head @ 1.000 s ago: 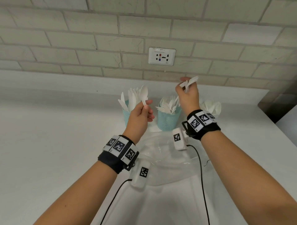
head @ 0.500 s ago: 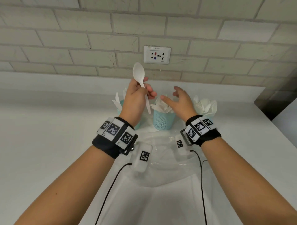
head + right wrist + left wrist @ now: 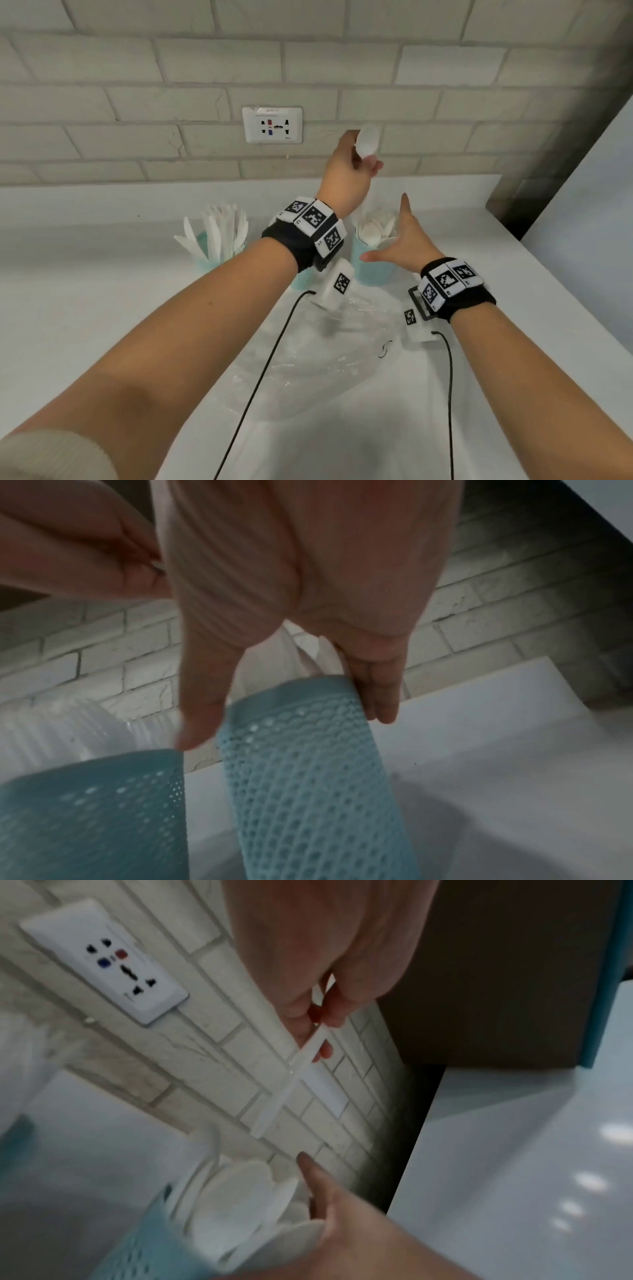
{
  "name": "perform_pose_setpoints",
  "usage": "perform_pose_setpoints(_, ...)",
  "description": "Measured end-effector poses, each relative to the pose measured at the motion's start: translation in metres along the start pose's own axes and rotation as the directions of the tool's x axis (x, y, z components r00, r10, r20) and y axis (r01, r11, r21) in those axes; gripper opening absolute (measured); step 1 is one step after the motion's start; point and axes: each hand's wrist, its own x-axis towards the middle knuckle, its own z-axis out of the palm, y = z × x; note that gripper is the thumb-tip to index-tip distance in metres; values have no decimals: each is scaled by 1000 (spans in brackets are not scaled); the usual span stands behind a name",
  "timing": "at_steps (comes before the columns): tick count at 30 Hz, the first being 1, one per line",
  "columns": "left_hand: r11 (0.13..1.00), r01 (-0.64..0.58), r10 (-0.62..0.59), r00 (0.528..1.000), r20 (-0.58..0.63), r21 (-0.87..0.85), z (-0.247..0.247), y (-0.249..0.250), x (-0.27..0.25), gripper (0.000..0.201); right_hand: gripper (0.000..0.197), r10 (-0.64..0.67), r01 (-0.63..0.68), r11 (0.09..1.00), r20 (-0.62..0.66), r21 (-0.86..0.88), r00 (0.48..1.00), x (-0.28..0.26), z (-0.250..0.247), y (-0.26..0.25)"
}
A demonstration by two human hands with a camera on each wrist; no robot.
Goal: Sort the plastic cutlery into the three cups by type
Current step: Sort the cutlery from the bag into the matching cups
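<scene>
Three teal mesh cups stand by the wall. The left cup (image 3: pixel 205 255) holds knives, and the middle cup (image 3: pixel 303 279) is mostly hidden behind my left wrist. Spoons fill the right cup (image 3: pixel 373 270). My left hand (image 3: pixel 349 168) pinches a white plastic spoon (image 3: pixel 367 142) by its handle, bowl up, above the right cup. In the left wrist view the spoon handle (image 3: pixel 291 1080) points down towards the spoons in the cup (image 3: pixel 137 1245). My right hand (image 3: pixel 400 240) is spread at the right cup's rim, with the thumb (image 3: pixel 198 723) and fingers (image 3: pixel 377 696) either side of the cup (image 3: pixel 308 764).
A crumpled clear plastic bag (image 3: pixel 325 346) lies on the white counter (image 3: pixel 85 308) in front of the cups. A wall socket (image 3: pixel 272 125) sits in the brick wall behind. A dark corner (image 3: pixel 548 171) and a white panel close off the right side.
My left hand has carried the spoon to the right, to above the spoon cup. My right hand let go of the forks it held and has moved down to the right cup's rim.
</scene>
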Motion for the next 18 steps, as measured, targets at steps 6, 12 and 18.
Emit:
perform_pose_setpoints(6,922,8,-73,985,154,387,19,-48,7,28,132,31,-29,999,-70,37,997,-1,3,8)
perform_pose_setpoints(12,697,-105,-136,952,274,709,22,-69,1,32,126,44,-38,998,-107,59,993,2,7,13)
perform_pose_setpoints(18,455,-299,-110,916,386,838,23,-65,1,37,55,-54,70,991,-134,119,990,-1,8,17)
